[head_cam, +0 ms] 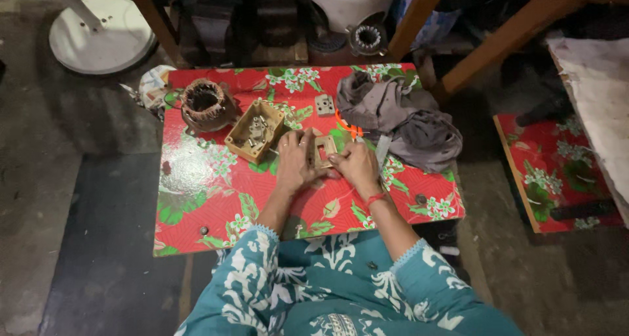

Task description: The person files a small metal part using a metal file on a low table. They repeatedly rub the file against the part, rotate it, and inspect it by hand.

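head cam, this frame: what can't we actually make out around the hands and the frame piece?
- Head view: small square frame, edges covered by left hand and right hand; grip unclear.
- Tan box: metal bits inside too small to identify.
- Orange tool: mostly under the grey cloth.
- Fan base: pole cut by top edge.

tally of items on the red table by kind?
Square frame, held by both hands: 1
Open box of small metal parts: 1
Copper-wound coil: 1
Small grey plate: 1
Grey cloth: 1
Orange-handled tool: 1
Total: 6
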